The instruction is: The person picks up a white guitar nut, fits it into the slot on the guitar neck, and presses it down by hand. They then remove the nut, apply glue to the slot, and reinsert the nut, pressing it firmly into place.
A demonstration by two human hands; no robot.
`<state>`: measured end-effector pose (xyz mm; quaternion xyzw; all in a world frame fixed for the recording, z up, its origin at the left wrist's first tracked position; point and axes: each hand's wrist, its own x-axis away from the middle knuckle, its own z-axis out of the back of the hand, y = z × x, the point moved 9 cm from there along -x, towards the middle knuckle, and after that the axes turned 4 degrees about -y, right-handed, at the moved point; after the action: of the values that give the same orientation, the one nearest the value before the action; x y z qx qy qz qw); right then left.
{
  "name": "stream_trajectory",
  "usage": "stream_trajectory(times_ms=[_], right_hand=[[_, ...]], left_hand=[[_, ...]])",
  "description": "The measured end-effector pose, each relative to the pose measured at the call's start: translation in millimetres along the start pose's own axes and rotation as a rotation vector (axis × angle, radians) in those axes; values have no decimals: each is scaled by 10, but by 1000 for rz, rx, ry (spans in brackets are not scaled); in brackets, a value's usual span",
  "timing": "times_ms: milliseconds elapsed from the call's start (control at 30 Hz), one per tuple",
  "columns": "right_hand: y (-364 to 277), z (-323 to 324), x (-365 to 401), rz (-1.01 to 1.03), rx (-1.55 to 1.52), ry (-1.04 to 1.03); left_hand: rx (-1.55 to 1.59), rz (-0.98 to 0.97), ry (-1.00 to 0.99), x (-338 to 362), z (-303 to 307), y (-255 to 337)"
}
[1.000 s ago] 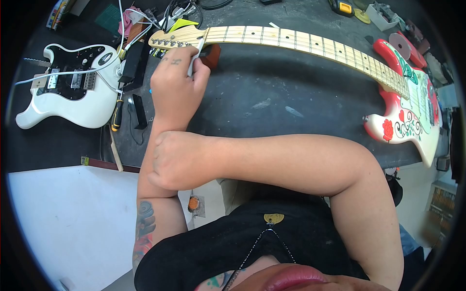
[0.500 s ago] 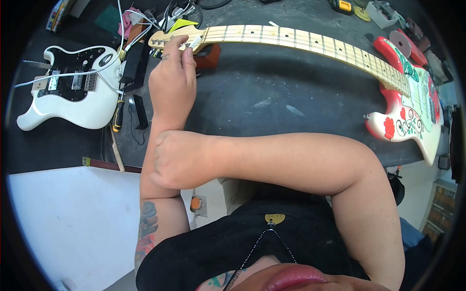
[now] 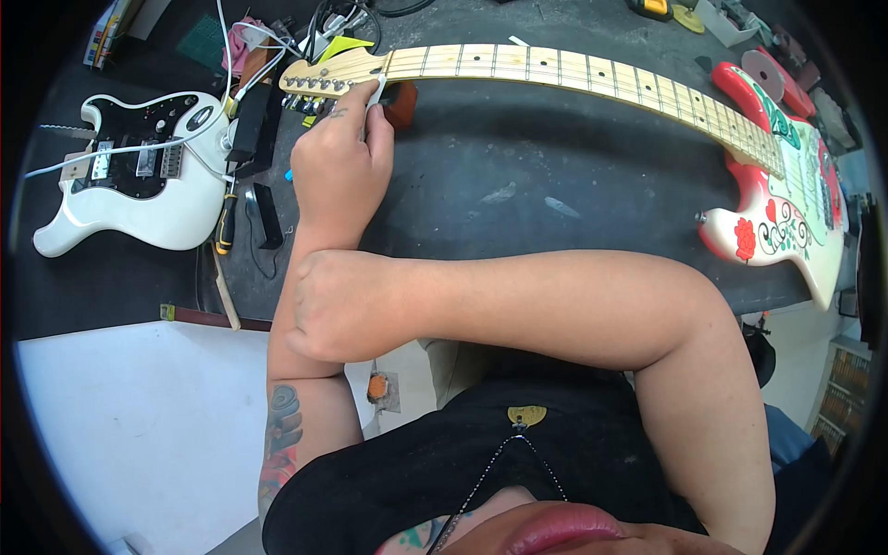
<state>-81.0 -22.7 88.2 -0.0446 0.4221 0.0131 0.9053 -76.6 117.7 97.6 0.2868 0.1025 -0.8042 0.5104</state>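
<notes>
A red and white electric guitar (image 3: 744,239) with painted flowers lies across the bench, its maple neck (image 3: 573,76) stretching left to the headstock (image 3: 324,74). My left hand (image 3: 344,166) is just below the nut, thumb and fingers closed on a small, thin whitish strip (image 3: 380,87). The strip's tip is right at the nut end of the neck; its exact kind does not show. Lower down, my right hand (image 3: 347,305) is closed over my left forearm (image 3: 310,240), its fingertips hidden.
A dark reddish block (image 3: 401,106) supports the neck by the nut. On the left lies a white guitar body (image 3: 190,203), crossed by a white cable. Near it are a screwdriver (image 3: 227,222) and a black box (image 3: 264,217). A yellow-black tool (image 3: 651,8) sits at the back.
My left hand has shifted slightly down and right, from over the tuner posts to beside the nut, carrying the whitish strip. The right hand stays on the forearm.
</notes>
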Motion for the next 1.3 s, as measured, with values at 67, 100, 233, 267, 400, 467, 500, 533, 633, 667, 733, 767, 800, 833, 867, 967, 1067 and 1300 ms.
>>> stream_trajectory(times_ms=[67, 100, 233, 267, 400, 467, 500, 533, 633, 667, 733, 767, 800, 833, 867, 967, 1067, 1300], right_hand=[[-2, -3, -1, 2, 2, 4], [0, -2, -1, 2, -1, 4], [1, 8, 4, -2, -11, 13], [3, 8, 5, -3, -12, 14], [17, -7, 18, -10, 12, 14], [18, -17, 18, -12, 19, 8], [22, -31, 17, -15, 11, -3], [27, -46, 16, -18, 3, -15], [47, -64, 23, -29, 14, -29], [47, -65, 23, -29, 13, -28], [57, -63, 20, -39, 20, -30], [58, -63, 19, -39, 18, -29], [61, -54, 19, -40, 11, -17], [66, -43, 18, -39, 6, -4], [73, -42, 16, -39, 6, -3], [78, -58, 20, -40, 1, 1], [63, -18, 16, -24, 23, 32], [38, -78, 19, -25, 48, 16]], left_hand=[[-5, 1, 2, -1, 0, -10], [-11, 1, 4, -2, 0, -12], [6, 33, -29, -1, -31, -8], [4, 5, -11, -3, -29, 10], [36, -15, 32, -1, -26, 20], [17, -54, 53, -6, -42, 38], [0, -93, 77, -5, -43, 62], [-1, -93, 76, -3, -72, 55], [-47, -103, 78, 4, -115, 55], [-56, -102, 71, -1, -120, 52], [-66, -100, 63, -14, -127, 50], [-73, -105, 61, -20, -128, 58], [-81, -109, 59, -20, -129, 63], [-81, -109, 59, -22, -132, 59], [-76, -100, 51, -28, -141, 48], [-82, -91, 42, -26, -149, 45], [-75, -91, 54, -61, -113, 47], [-19, -73, 35, -23, -105, 59]])
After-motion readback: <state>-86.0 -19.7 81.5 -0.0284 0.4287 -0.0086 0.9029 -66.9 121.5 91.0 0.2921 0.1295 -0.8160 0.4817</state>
